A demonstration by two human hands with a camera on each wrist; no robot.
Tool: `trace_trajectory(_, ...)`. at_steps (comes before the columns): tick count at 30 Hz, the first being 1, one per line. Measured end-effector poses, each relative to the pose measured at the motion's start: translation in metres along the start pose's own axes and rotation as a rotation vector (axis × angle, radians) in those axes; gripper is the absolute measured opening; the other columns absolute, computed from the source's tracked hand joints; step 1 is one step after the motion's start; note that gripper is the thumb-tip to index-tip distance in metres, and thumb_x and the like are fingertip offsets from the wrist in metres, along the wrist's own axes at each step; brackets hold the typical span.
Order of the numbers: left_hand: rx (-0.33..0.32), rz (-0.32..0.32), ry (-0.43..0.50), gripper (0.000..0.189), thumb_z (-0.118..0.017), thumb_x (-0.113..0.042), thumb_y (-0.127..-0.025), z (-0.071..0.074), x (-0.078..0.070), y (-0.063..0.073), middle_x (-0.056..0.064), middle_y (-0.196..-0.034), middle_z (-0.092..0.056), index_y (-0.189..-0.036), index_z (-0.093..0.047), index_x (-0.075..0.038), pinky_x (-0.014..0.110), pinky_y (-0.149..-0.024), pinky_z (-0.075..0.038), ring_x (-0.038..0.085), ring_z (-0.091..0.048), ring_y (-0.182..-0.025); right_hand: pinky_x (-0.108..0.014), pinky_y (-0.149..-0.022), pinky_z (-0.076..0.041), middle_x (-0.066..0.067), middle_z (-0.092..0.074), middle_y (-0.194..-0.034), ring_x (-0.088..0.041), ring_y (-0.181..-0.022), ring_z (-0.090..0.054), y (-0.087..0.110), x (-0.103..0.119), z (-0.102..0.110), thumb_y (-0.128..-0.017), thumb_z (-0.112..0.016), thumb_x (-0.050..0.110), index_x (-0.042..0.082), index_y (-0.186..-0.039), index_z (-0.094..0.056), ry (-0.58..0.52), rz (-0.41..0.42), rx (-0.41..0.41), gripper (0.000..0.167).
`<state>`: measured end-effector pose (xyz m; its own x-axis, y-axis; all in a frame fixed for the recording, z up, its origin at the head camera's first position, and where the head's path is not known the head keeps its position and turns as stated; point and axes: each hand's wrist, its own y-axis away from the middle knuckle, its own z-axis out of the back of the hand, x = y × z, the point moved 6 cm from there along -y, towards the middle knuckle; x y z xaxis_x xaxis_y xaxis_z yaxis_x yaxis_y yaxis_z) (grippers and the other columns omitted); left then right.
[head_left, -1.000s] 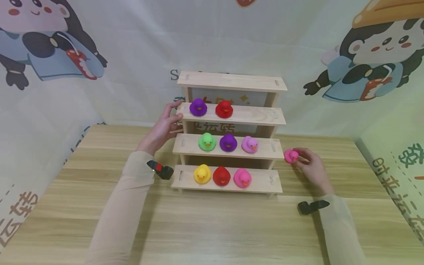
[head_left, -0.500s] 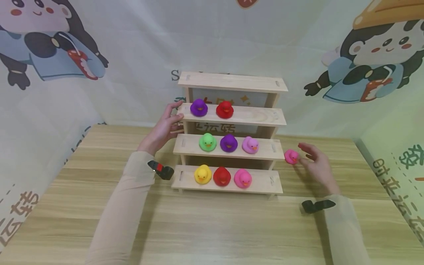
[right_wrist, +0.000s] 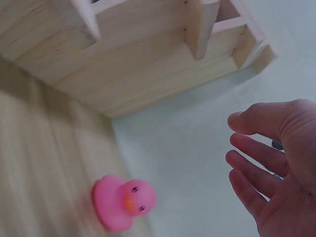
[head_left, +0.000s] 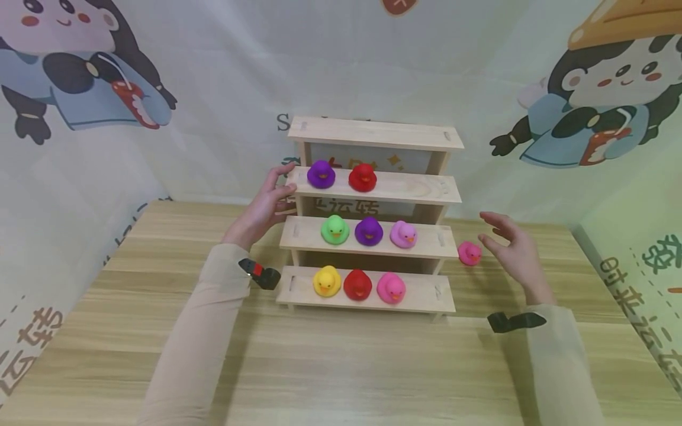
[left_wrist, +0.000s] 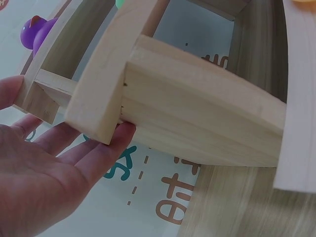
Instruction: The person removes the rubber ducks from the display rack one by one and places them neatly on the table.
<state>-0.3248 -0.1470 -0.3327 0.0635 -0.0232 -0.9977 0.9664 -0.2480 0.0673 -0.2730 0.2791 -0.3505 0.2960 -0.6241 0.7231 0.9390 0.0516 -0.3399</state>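
A four-tier wooden stand (head_left: 410, 184) bears small rubber ducks. Its left end is held by my left hand (head_left: 259, 213), thumb and fingers around the end of the second board from the top; the left wrist view shows fingertips (left_wrist: 126, 132) against the wood. Beyond the stand's right side, a hot-pink rubber duck (head_left: 470, 253) sits on the table. My right hand (head_left: 515, 254) hovers to the right of that duck, apart from it, fingers spread and holding nothing. In the right wrist view the pink duck (right_wrist: 118, 203) lies below and left of the hand (right_wrist: 281, 168).
Purple (head_left: 321, 174) and red ducks (head_left: 363, 177) occupy the second board. Below are green (head_left: 334, 229), purple (head_left: 369, 231) and light pink ducks (head_left: 403, 234); lowest are yellow (head_left: 327, 281), red (head_left: 357, 285) and pink ducks (head_left: 391, 288). A printed cloth (head_left: 224, 89) hangs behind.
My right hand has let go of the hot-pink duck beside the stand, then drawn back to the right and upward. The left hand keeps its hold on the stand.
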Motion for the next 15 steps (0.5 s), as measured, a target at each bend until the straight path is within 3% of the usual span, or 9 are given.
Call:
trace_trajectory(4, 0.002, 0.003, 0.0, 0.056, -0.036, -0.022, -0.104, 0.0, 0.001, -0.001, 0.029, -0.145, -0.033, -0.154, -0.012, -0.027, 0.054, -0.109, -0.029, 0.045, -0.036, -0.132, -0.026, -0.102, -0.039, -0.024, -0.053, -0.132, -0.039, -0.121, -0.047, -0.009, 0.017, 0.005, -0.091, -0.062, -0.002, -0.007, -0.131, -0.053, -0.014, 0.061, -0.009, 0.042)
trace_trajectory(13, 0.003, 0.0, 0.003, 0.057, -0.037, -0.022, -0.104, 0.0, 0.0, 0.0, 0.029, -0.145, -0.034, -0.155, -0.012, -0.026, 0.053, -0.109, -0.029, 0.045, -0.037, -0.131, -0.027, -0.101, -0.04, -0.021, -0.056, -0.129, -0.037, -0.119, -0.051, -0.023, 0.043, 0.003, -0.091, -0.063, 0.001, -0.004, -0.13, -0.056, -0.016, 0.119, -0.007, 0.04)
trace_trajectory(15, 0.001, 0.004, 0.002, 0.056, -0.037, -0.022, -0.104, 0.0, 0.0, 0.001, 0.029, -0.145, -0.034, -0.155, -0.012, -0.025, 0.053, -0.108, -0.029, 0.045, -0.038, -0.131, -0.034, -0.103, -0.041, -0.02, -0.056, -0.129, -0.038, -0.118, -0.051, -0.025, 0.048, 0.001, -0.092, -0.063, 0.003, -0.004, -0.13, -0.056, -0.021, 0.119, 0.004, 0.039)
